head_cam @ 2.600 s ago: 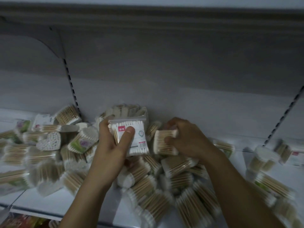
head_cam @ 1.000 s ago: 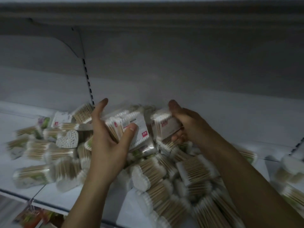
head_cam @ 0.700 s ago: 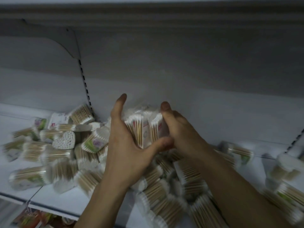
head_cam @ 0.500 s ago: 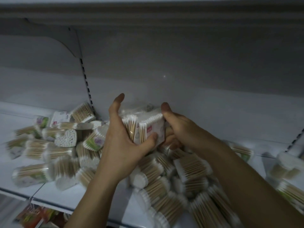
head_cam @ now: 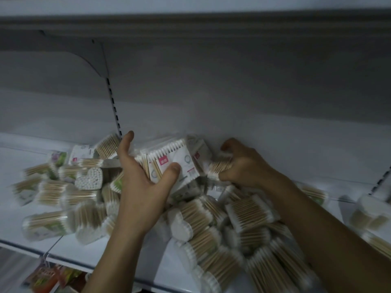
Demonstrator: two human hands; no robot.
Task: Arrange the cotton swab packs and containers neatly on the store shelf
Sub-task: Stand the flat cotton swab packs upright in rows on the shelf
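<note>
With the left grip (head_cam: 139, 187), clasps a stack of flat swab packs (head_cam: 175, 163) at frame centre, thumb across the front. With the right grip (head_cam: 243, 166), curls round a swab bundle (head_cam: 220, 166) just right of it. Below, jumbled containers (head_cam: 198, 216) across the shelf (head_cam: 12, 220).

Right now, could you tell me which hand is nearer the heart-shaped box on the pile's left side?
Left. The left hand, gripping flat packs, is just right of the heart-shaped box; the right hand is farther right.
</note>
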